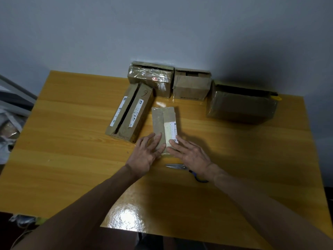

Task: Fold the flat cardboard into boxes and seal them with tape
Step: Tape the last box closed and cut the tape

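Pressing flat cardboard point(163, 127) against counter point(72, 141), both hands' fingers point(158, 139) spread, grasping nothing. Judging it light, stiff, tape-slick; best gripped along side edges.

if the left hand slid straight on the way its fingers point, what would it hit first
The left hand already rests on the small flat box. Sliding on up and right along it, it would probably meet the middle box at the back first, though depth is unclear.

A glossy wood-grain tabletop point(72, 159) stands against a plain grey wall point(162, 29). Scissors point(185, 168) with a blue handle lie on its middle, partly hidden. Beyond the tabletop's left edge sits blurred grey clutter point(10, 109).
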